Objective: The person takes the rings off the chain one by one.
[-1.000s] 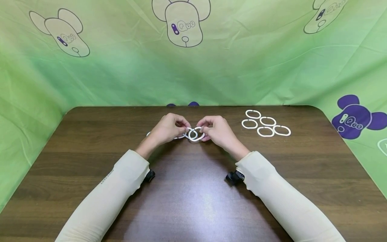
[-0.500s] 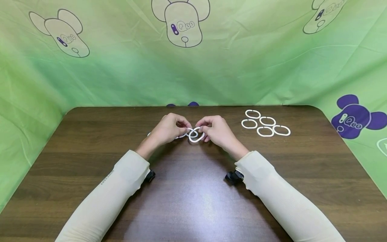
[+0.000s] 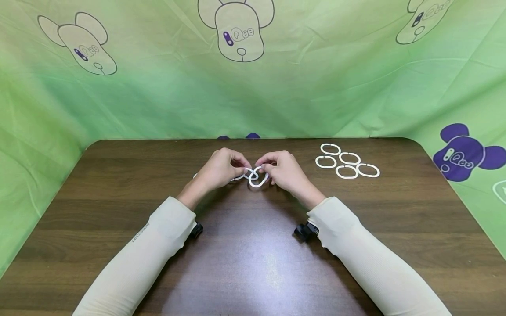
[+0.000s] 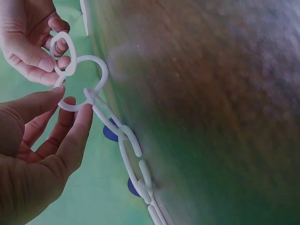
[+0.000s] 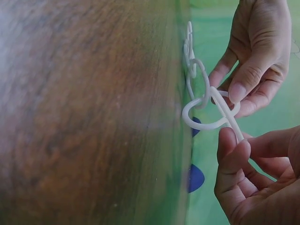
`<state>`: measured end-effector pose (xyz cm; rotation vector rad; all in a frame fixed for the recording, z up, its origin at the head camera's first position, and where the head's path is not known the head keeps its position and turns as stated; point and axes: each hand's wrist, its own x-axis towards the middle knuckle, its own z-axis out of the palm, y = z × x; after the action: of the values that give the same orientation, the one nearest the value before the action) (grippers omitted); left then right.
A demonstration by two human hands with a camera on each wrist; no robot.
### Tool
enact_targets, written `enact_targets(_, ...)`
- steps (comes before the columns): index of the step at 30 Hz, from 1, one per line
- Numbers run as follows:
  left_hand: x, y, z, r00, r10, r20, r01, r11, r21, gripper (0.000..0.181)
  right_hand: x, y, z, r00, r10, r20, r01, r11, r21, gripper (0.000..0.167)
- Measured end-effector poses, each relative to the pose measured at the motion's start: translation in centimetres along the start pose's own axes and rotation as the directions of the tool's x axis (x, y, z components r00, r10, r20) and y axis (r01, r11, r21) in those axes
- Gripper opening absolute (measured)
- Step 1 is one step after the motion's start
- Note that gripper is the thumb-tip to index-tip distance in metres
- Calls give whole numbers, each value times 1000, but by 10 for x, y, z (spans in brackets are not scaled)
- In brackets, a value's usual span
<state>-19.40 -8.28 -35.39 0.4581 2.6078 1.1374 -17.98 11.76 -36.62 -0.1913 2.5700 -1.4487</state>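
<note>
The left hand (image 3: 217, 170) pinches a white oval ring (image 4: 104, 75) between thumb and fingers. That ring is the end of a chain of linked white rings (image 4: 127, 157), which trails off beyond the hand. Opposite it, the right hand (image 3: 286, 172) pinches another white ring (image 3: 256, 185) by its upper right part. In the right wrist view this second ring (image 5: 224, 108) stands nearly edge-on and crosses through the end ring (image 5: 199, 125). The fingertips of both hands are close together, a small gap apart.
Several loose white rings (image 3: 347, 172) lie grouped on the brown table (image 3: 253, 245) to the right of the hands. A green printed cloth (image 3: 276, 96) hangs behind the table and at both sides.
The ring in the right hand has tilted and moved slightly down, its lower edge nearer the person. Both hands have otherwise stayed nearly in place.
</note>
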Motion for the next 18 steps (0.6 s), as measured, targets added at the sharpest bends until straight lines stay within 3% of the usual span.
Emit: enact_targets(18, 0, -1, 0, 1000, 22, -6, -22, 1000, 6, 10, 0, 3, -6, 1000, -11, -1, 11, 1000, -9, 21)
